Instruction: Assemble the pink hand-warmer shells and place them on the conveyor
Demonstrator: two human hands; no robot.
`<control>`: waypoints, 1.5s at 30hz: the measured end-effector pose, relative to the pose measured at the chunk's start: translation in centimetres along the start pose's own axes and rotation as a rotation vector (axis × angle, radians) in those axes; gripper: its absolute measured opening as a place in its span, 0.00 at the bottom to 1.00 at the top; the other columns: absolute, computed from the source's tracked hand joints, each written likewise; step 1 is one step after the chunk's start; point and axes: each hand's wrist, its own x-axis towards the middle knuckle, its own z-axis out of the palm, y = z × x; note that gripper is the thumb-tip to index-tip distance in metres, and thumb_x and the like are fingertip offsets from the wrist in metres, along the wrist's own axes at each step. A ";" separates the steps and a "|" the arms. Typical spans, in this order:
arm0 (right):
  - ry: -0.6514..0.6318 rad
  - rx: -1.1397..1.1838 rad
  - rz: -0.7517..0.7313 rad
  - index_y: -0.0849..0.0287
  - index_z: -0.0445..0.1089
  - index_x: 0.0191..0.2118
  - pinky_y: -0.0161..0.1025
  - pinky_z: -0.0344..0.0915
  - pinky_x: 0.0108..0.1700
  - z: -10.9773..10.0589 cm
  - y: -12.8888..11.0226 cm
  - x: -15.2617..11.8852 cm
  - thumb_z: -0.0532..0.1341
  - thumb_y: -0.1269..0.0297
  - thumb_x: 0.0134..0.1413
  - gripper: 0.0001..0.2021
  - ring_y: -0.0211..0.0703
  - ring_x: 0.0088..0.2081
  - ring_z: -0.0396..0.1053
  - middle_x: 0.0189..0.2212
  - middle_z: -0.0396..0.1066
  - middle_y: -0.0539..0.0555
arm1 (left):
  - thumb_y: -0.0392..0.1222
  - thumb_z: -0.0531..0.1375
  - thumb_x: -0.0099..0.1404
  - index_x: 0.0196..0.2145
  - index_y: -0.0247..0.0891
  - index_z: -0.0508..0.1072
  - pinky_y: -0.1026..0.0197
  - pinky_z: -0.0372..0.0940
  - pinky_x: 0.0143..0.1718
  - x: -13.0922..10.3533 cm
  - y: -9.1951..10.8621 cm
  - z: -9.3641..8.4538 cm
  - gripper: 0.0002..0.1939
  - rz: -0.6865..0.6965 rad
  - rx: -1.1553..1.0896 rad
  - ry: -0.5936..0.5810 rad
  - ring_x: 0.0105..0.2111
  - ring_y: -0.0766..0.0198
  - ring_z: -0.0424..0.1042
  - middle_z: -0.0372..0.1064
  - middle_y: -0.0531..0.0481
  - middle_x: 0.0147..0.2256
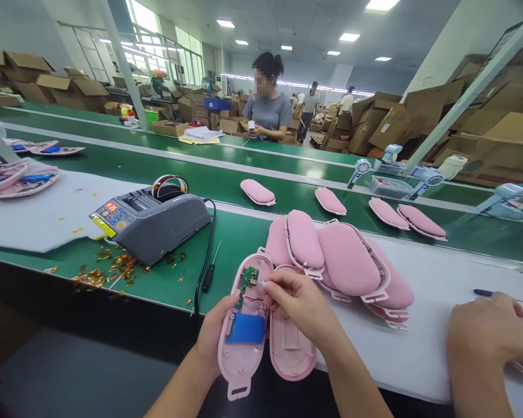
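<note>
while left hand [212, 328] is clasping shell [243, 359], right hand [304, 306], pinching plug [264, 283] beside board [246, 280], could be tearing wires [255, 299] by tugging.

Bright windows [146, 14] at left, lit ceiling panels [349, 37], pale wall [35, 29], green worktables [157, 155].

Red digits [112, 206] are lit on the small display [110, 206] of the grey tape machine [169, 226], but they are too blurred for reading with certainty. The yellow label [102, 226] at its front edge carries dark print [103, 227], which is also too small to read.
</note>
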 end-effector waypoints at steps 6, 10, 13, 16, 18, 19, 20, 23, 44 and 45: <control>0.020 -0.106 -0.042 0.60 0.71 0.34 0.34 0.66 0.29 0.0 0.0 0.1 0.59 0.60 0.51 0.09 0.41 0.29 0.71 0.26 0.71 0.51 | 0.42 0.60 0.60 0.40 0.30 0.78 0.48 0.64 0.51 -0.3 -0.1 0.3 0.14 0.020 -0.007 0.001 0.45 0.47 0.73 0.77 0.40 0.37; 0.155 -0.240 -0.106 0.58 0.69 0.36 0.35 0.61 0.25 0.2 0.6 -0.1 0.56 0.57 0.55 0.11 0.41 0.24 0.69 0.22 0.69 0.50 | 0.43 0.61 0.59 0.40 0.30 0.77 0.48 0.65 0.50 -0.4 -0.4 0.7 0.15 0.015 -0.001 0.030 0.45 0.46 0.73 0.78 0.40 0.35; 0.191 -0.302 -0.139 0.57 0.67 0.35 0.36 0.60 0.26 0.4 1.0 -0.4 0.53 0.58 0.57 0.10 0.40 0.23 0.67 0.22 0.69 0.51 | 0.44 0.61 0.59 0.40 0.29 0.77 0.49 0.64 0.51 -0.3 -0.7 1.0 0.16 0.050 -0.006 0.020 0.46 0.46 0.73 0.78 0.40 0.36; 0.098 -0.308 -0.105 0.57 0.65 0.30 0.35 0.60 0.25 0.3 1.0 -0.4 0.52 0.59 0.57 0.10 0.38 0.21 0.65 0.19 0.66 0.48 | 0.43 0.62 0.59 0.39 0.28 0.77 0.51 0.63 0.52 -0.2 -1.0 1.0 0.15 0.074 0.007 0.014 0.46 0.47 0.72 0.77 0.39 0.37; 0.040 -0.314 -0.077 0.57 0.63 0.26 0.33 0.57 0.24 0.1 0.9 -0.2 0.53 0.61 0.55 0.10 0.37 0.20 0.62 0.18 0.62 0.46 | 0.42 0.63 0.58 0.40 0.29 0.77 0.52 0.63 0.52 -0.3 -1.2 1.0 0.14 0.080 0.005 0.028 0.46 0.48 0.73 0.77 0.40 0.38; 0.021 -0.318 -0.068 0.57 0.61 0.24 0.33 0.56 0.23 0.0 0.8 -0.1 0.54 0.61 0.54 0.10 0.36 0.20 0.60 0.17 0.60 0.45 | 0.41 0.63 0.58 0.41 0.31 0.77 0.53 0.63 0.52 -0.3 -1.2 1.0 0.14 0.092 0.006 0.037 0.46 0.49 0.73 0.77 0.41 0.39; 0.004 -0.322 -0.061 0.57 0.60 0.23 0.33 0.54 0.23 -0.2 0.6 0.0 0.54 0.62 0.53 0.10 0.35 0.20 0.58 0.17 0.59 0.44 | 0.40 0.64 0.58 0.42 0.32 0.77 0.54 0.63 0.52 -0.3 -1.3 1.1 0.15 0.108 0.010 0.045 0.46 0.50 0.73 0.77 0.43 0.40; -0.034 -0.331 -0.039 0.57 0.58 0.21 0.32 0.53 0.24 -0.5 0.2 0.3 0.54 0.64 0.51 0.10 0.33 0.21 0.55 0.18 0.56 0.43 | 0.38 0.64 0.57 0.45 0.35 0.75 0.55 0.63 0.51 -0.3 -1.4 1.5 0.17 0.146 0.035 0.036 0.44 0.52 0.74 0.77 0.45 0.41; -0.065 -0.310 0.005 0.57 0.56 0.20 0.33 0.54 0.29 -1.5 0.4 1.1 0.52 0.65 0.45 0.07 0.35 0.26 0.57 0.20 0.57 0.46 | 0.39 0.64 0.57 0.52 0.39 0.72 0.56 0.65 0.46 0.3 -1.6 2.5 0.23 0.149 0.101 0.018 0.44 0.51 0.73 0.76 0.44 0.42; -0.066 -0.315 0.005 0.57 0.56 0.20 0.33 0.54 0.29 -1.6 0.4 1.0 0.52 0.66 0.44 0.07 0.35 0.26 0.57 0.20 0.57 0.46 | 0.38 0.64 0.58 0.54 0.41 0.70 0.56 0.66 0.46 0.3 -1.6 2.3 0.25 0.149 0.110 0.013 0.45 0.51 0.73 0.75 0.45 0.43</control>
